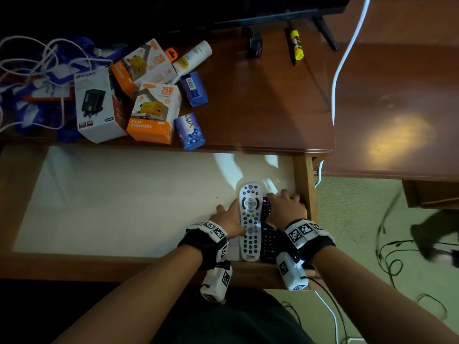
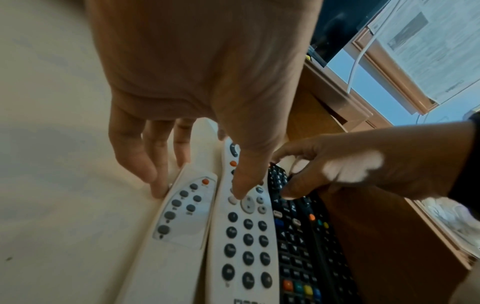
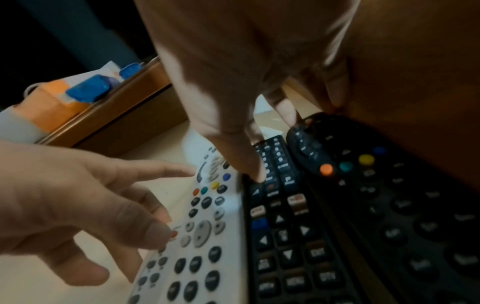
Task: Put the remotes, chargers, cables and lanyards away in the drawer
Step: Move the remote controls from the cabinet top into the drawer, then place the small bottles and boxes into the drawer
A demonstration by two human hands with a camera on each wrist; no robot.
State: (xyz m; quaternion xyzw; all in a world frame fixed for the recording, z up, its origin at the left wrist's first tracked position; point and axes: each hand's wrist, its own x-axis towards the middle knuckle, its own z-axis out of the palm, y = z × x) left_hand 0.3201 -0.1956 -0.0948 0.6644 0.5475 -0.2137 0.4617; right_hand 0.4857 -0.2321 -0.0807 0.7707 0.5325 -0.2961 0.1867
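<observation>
1. With both hands down in the drawer (image 1: 301,184) at its 4 o'clock corner, the remotes lie side by side, long axes running 6 to 12 o'clock, parallel to the right drawer wall.
2. Left hand (image 1: 227,217): fingers loosely spread. Thumb rests on the buttons of the white JDSBN-type remote (image 1: 250,219); fingertips (image 2: 158,185) touch the left edge of a small white remote (image 2: 179,226) just beside it at 9 o'clock. Not gripping either.
3. Right hand (image 1: 285,209): fingers bent over the far end of the black remotes. Thumb presses the slim black remote (image 3: 283,226); the other fingers reach to a rounder black remote (image 3: 389,195) against the wall. Whether they pinch it I cannot tell.
4. Judgement: row is being squared up, and each hand is nearest its own pair. Next push likely goes toward 3 o'clock, and the drawer wall is the stop.
5. Drawer floor to 9 o'clock is bare white liner.
6. Further out at 11 o'clock on the desk top (image 1: 260,108): charger boxes (image 1: 154,112), two blue packs (image 1: 190,131), a white tube (image 1: 192,57).
7. Farthest, 10 o'clock: white cables (image 1: 37,60) tangled with blue lanyards (image 1: 15,100), not yet stowed.
8. At 12–1 o'clock: yellow glue stick (image 1: 296,44) and a TV foot; not task items.
</observation>
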